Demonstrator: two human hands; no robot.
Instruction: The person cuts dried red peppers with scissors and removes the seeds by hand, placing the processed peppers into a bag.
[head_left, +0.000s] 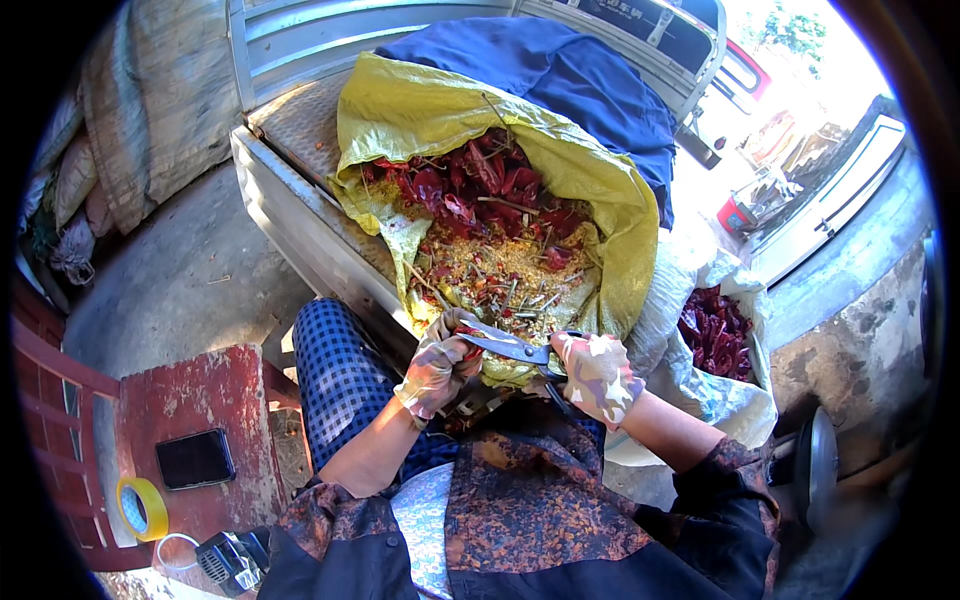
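Observation:
My left hand (439, 367), in a patterned glove, pinches a dried red chili pepper (471, 330) whose body is mostly hidden by the fingers. My gloved right hand (600, 375) grips a pair of scissors (517, 346) by the handles. The blades point left and reach the chili at my left fingertips. Just beyond both hands lies a yellow woven sack (630, 277), its mouth spread wide. Inside it are dried red chilies (487, 176), with loose seeds and cut stems (517, 277) toward the near side.
The sack rests on a metal truck bed (300, 105) beside blue cloth (555, 60). At right stands a white woven sack (705, 397) of dried chilies (716, 330). A worn red chair (187, 390) at left bears a phone (195, 459) and yellow tape roll (155, 510).

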